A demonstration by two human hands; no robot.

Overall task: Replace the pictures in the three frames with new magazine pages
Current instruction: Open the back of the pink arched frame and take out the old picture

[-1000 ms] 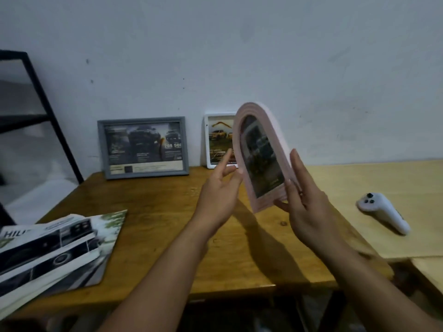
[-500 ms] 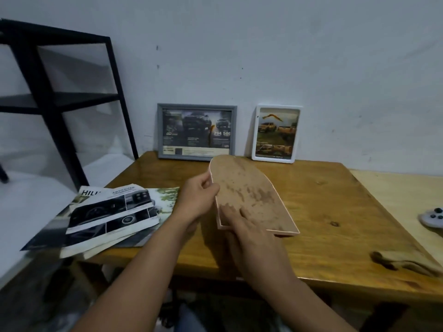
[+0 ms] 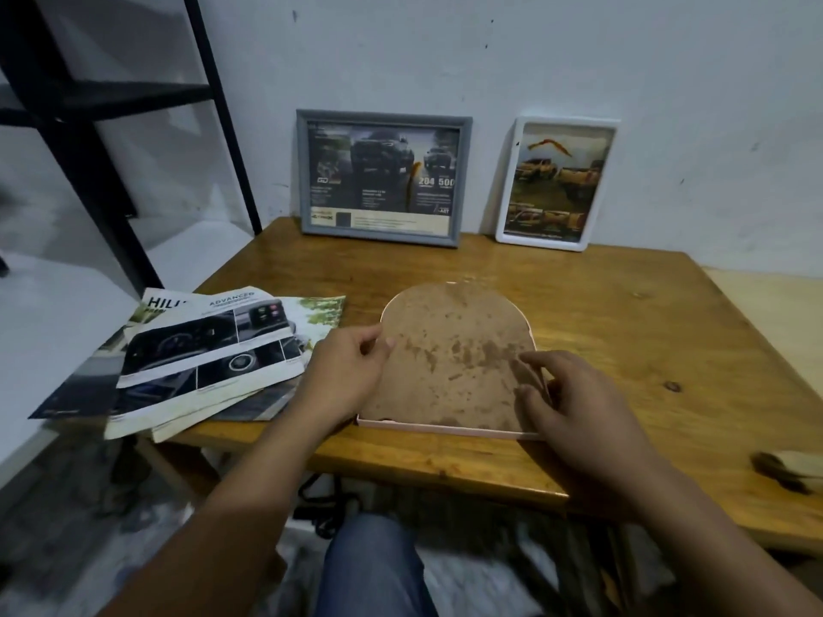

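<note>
Pink arched frame (image 3: pixel 450 362) — face-down between both hands (image 3: pixel 352 376).

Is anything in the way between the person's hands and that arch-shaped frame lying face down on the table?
Nothing visible. Both hands are already on the arched frame: the left hand at its left edge, the right hand resting fingers on the stained backing board near the right edge. The magazine pages lie off to the left.

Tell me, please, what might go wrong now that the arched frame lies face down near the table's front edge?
The arched pink frame lies face down near the wooden table's front edge; prying could push it off. The left hand and right hand work at its stained backing, which may bend or tear. The magazine pages overhang the left edge and could slide off.
</note>
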